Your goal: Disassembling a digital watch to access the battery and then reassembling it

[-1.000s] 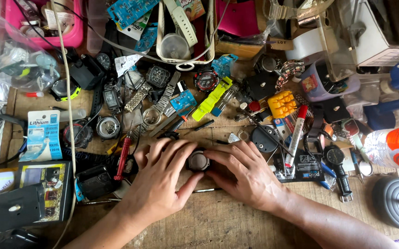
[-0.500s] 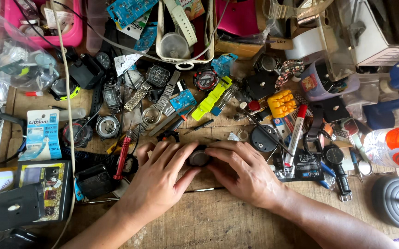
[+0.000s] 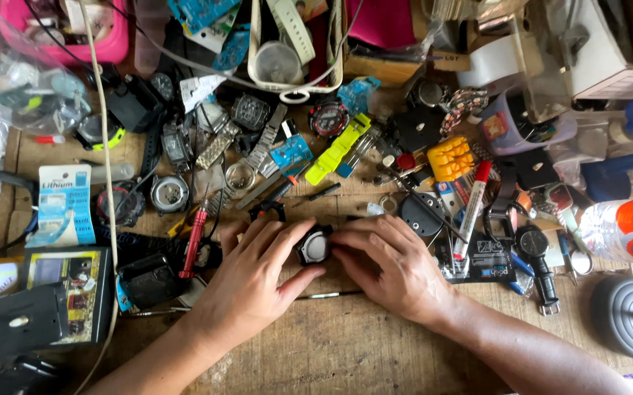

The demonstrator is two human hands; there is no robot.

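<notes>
**Both hands closed on a black watch case at bench centre**

The left hand and right hand meet at the middle of a cluttered wooden workbench. Between their fingertips sits a small black watch case, pale face upward, resting on the bench; both hands pinch it from opposite sides, thumbs on its near edge. Just left of the left hand lies a red-handled screwdriver. To the right of the right hand lies a red-capped marker. Farther off, a yellow-green watch strap lies among loose watches.
</notes>
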